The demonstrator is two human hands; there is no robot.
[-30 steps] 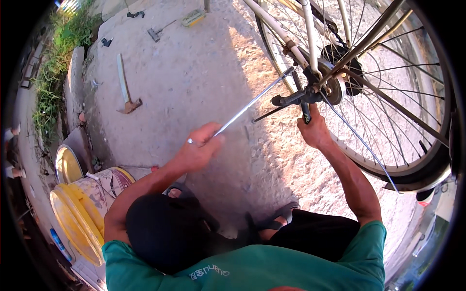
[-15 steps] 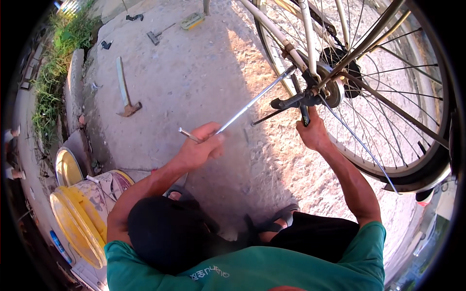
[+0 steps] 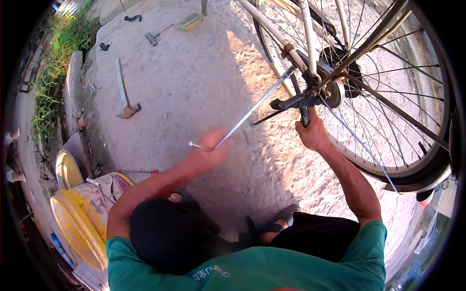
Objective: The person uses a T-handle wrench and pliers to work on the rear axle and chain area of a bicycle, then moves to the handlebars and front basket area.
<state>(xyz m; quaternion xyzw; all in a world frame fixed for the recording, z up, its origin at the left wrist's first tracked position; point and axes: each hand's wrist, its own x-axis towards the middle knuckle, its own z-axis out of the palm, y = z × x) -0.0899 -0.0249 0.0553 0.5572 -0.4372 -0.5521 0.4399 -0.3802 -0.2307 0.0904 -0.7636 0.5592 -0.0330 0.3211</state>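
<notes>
My left hand (image 3: 212, 146), blurred by motion, is closed around the bent near end of a long silver L-shaped wrench (image 3: 252, 107). The shaft slopes up to the right, and its dark far end meets the area beside the bicycle's rear hub (image 3: 334, 92). My right hand (image 3: 313, 132) grips a black handle (image 3: 304, 116) just below the hub; the kind of tool is partly hidden by black parts there. A bicycle rear wheel (image 3: 388, 170) with a pale frame (image 3: 272, 24) stands on the right. A thin cable (image 3: 359, 140) hangs down from the hub.
A hammer (image 3: 123, 89) lies on the concrete at the left. Beyond it are a small dark tool (image 3: 152, 39) and a yellow-and-grey object (image 3: 191, 21). A yellow-rimmed bucket (image 3: 77, 225) stands at my left, with grass (image 3: 46, 106) along the edge.
My left hand has swung slightly right with the bent end of the wrench, which has turned. The right hand and the bicycle stay nearly still.
</notes>
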